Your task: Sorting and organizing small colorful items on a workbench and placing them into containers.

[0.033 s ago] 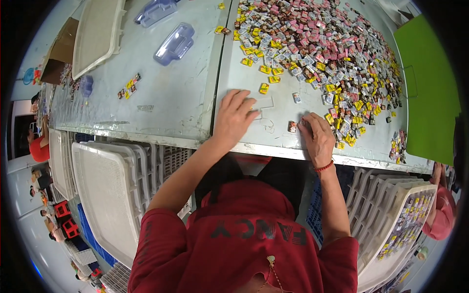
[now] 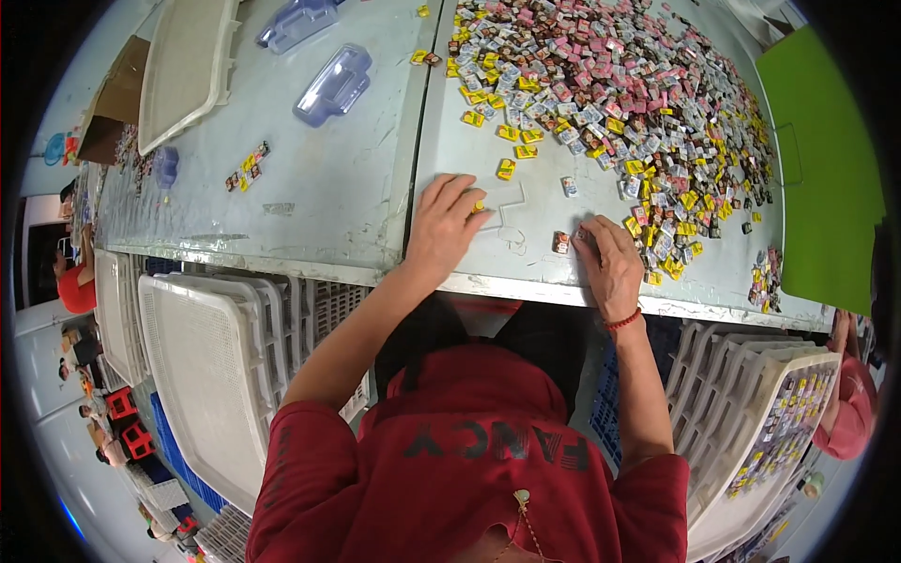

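My left hand rests low over the table with its fingers curled. A small yellow printed piece shows between its thumb and forefinger. Just right of those fingertips lies a clear, step-edged plastic piece, partly hidden by the hand. My right hand lies near the front edge, its thumb and forefinger closed on a small dark brown piece, mostly covered. Beside it sits a brown-and-red piece. A white-and-blue piece and a yellow piece lie farther off.
A large heap of small printed pieces spreads across the far right, beside a green panel. Clear purple-tinted plastic shells and a white tray lie left of the table seam. Stacked trays stand below the table; other people are around.
My left hand has shifted slightly left and down, and more of the yellow piece shows by its fingertips. My right hand stays in place.
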### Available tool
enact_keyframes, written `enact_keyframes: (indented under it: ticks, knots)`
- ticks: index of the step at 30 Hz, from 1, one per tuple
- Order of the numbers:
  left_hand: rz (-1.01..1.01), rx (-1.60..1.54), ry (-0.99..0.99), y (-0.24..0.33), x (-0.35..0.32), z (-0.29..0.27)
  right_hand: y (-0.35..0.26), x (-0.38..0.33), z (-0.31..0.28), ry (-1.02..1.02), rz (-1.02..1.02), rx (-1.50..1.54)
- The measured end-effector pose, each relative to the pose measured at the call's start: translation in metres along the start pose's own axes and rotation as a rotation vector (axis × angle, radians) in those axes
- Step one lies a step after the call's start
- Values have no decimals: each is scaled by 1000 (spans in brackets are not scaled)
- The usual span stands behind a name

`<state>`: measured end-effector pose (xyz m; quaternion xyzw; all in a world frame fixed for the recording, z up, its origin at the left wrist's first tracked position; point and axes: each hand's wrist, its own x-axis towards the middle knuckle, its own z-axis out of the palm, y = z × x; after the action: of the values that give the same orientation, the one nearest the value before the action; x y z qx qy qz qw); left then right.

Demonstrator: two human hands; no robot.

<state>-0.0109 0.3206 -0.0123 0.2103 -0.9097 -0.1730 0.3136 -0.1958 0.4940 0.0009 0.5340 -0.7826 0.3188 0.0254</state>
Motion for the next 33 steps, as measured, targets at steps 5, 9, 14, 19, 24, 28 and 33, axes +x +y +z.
enact_keyframes:
  ticks: [5, 9, 14, 19, 24, 28, 33]
  knots:
    - [-22, -145, -65, -16, -1, 0, 8, -4, -2, -8, 0, 15]
    - [9, -196, -68, -13, 4, -6, 8, -2, 0, -12, 2, 24]
    - [296, -222, -23, 31, 10, 13, 6, -5, 4, 30, 34, 54]
    - [266, -204, -188, 69, 6, 52, 8, -7, 2, 71, -10, 51]
    - [248, -250, -137, 65, 6, 41, 9, -7, 3, 68, 9, 68]
    - [98, -266, 57, 26, 20, 9, 0, 16, 2, -3, -3, 119]
    - [133, -211, 24, -6, 11, 8, -35, 59, 24, 3, -223, 158]
